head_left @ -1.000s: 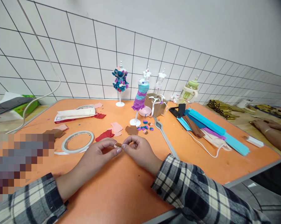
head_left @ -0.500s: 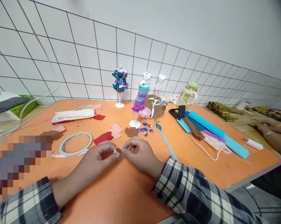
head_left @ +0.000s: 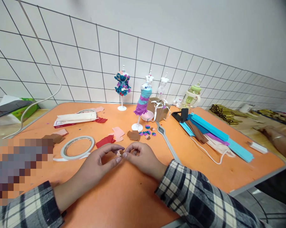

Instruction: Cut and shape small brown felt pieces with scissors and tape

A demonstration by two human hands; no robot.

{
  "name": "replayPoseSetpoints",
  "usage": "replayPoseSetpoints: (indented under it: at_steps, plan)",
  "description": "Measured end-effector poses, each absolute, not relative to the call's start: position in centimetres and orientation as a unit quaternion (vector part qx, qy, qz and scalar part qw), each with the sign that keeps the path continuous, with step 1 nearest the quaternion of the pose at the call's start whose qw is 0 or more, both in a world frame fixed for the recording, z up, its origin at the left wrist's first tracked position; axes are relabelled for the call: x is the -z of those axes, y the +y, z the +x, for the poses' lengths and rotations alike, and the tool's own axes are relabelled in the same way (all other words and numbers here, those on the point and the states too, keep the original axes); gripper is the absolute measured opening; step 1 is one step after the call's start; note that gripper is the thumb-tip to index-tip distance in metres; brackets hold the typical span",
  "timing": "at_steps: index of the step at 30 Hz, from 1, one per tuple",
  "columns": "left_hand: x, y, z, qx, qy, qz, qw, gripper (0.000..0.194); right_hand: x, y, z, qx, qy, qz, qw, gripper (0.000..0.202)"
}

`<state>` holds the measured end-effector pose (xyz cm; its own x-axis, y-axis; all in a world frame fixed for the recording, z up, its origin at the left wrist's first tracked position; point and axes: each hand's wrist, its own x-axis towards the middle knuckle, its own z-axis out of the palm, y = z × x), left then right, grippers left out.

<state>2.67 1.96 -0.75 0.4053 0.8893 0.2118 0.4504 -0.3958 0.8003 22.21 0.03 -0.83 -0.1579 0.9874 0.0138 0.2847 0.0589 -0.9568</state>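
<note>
My right hand (head_left: 143, 156) pinches a small crumpled pink and brown crepe paper piece (head_left: 119, 153) between thumb and index finger. Around its other side curve the thumb and index finger of my left hand (head_left: 102, 160), also closed on it. Just beyond my hands lie a brown crepe paper scrap (head_left: 133, 135), a red crepe paper scrap (head_left: 105, 141) and a pink scrap (head_left: 118, 134). Several small blue and purple paper pieces (head_left: 147, 132) are scattered near the base of a mannequin (head_left: 144, 98) wrapped in blue and purple paper.
A roll of white tape (head_left: 92, 146) rests left of my hands. Other small mannequins (head_left: 122, 84) stand behind, with a brown box (head_left: 163, 111) and a baby bottle (head_left: 192, 96). Folded crepe paper (head_left: 211, 126) and a white cable (head_left: 208, 155) lie right. Another person's arm (head_left: 278, 136) is at far right.
The small paper piece has been turned between my fingers, so more pink shows. My left index finger has moved right, closer to my right hand. The view has tilted slightly.
</note>
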Motion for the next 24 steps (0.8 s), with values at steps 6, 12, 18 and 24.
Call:
replayPoseSetpoints:
  at_steps: [6,12,18,24]
  plan:
    - [-0.4,1.7,2.9,-0.328,0.464,0.745,0.35,0.03,0.7,0.0,22.3,-0.416,-0.639,-0.528,0.374,0.018]
    - [-0.5,1.8,3.3,-0.327,0.46,0.737,0.371,0.027,0.4,-0.2,22.1,-0.359,-0.667,-0.521,0.394,0.012]
    - [-0.5,1.9,3.1,-0.32,0.453,0.742,0.377,0.029,0.6,0.0,22.1,-0.357,-0.661,-0.54,0.38,0.009]
    - [0.2,2.6,2.8,-0.259,0.433,0.786,0.358,0.032,0.6,0.3,22.6,-0.423,-0.65,-0.538,0.329,0.013]
